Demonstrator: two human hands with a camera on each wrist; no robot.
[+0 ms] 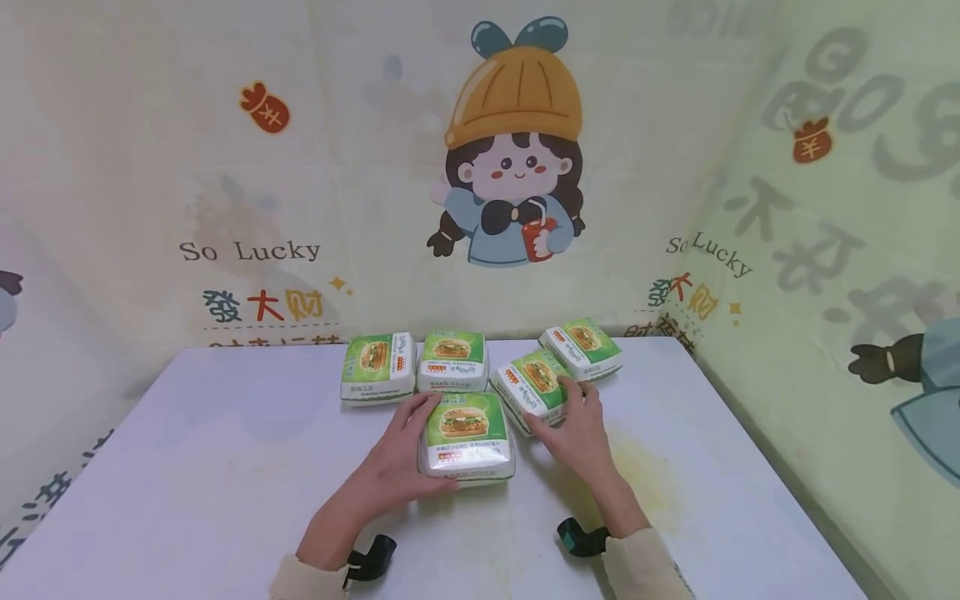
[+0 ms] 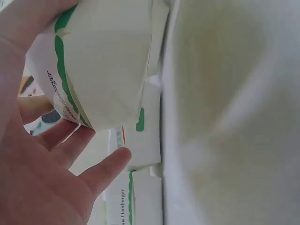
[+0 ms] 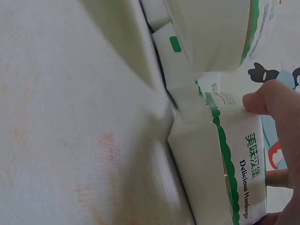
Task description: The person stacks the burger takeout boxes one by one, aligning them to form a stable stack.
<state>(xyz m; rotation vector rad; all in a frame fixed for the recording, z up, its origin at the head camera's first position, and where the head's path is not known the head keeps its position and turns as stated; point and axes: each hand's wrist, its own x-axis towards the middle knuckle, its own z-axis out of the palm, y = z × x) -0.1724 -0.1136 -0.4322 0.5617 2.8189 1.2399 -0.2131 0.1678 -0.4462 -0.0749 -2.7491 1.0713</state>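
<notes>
burger pictures (image 1: 462,422) on 5 boxes (image 1: 480,463), head view only

Green-and-white burger boxes (image 1: 468,435), whitish table (image 1: 225,492), perhaps yellow-blotched, cream cartoon-printed backdrop (image 1: 367,183)

Five hamburger boxes (image 1: 467,437), my two hands (image 1: 390,467) (image 1: 581,433)
I count two sleeves (image 1: 309,579) (image 1: 645,565), two black wrist mounts (image 1: 372,560) (image 1: 581,539), two printed red pouches (image 1: 267,110) (image 1: 813,142), one table (image 1: 225,483).

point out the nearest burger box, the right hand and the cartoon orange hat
Nearest burger box (image 1: 468,437), head view: middle of its top face.
Right hand (image 1: 582,433), head view: back of the hand.
Cartoon orange hat (image 1: 517,96), head view: middle of its crown.
</notes>
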